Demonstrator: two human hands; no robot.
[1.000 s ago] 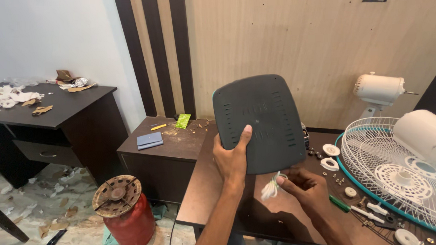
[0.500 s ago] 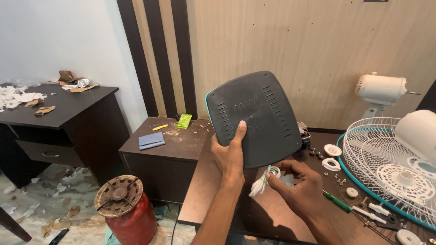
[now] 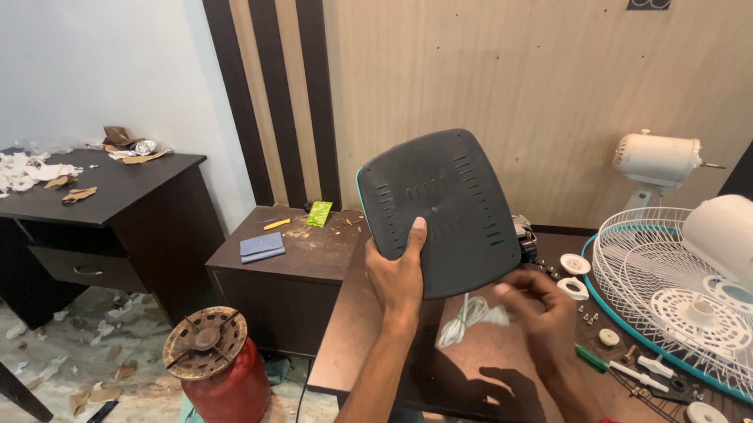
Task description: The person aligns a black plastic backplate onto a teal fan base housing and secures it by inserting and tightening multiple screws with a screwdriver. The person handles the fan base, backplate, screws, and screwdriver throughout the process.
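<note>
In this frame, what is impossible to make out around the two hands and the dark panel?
- Head view: the far face of the dark vented panel is turned away from the camera; the left hand covers its lower edge.
- The right hand is motion-blurred, so whether its fingers grip the white cord is unclear.
- The white fan grille is cut off by the right edge.
- The small screws are too small to tell apart.

Brown table (image 3: 364,337): fan grille (image 3: 688,301), white cord (image 3: 464,317), screws (image 3: 589,319), screwdriver (image 3: 592,358).
</note>
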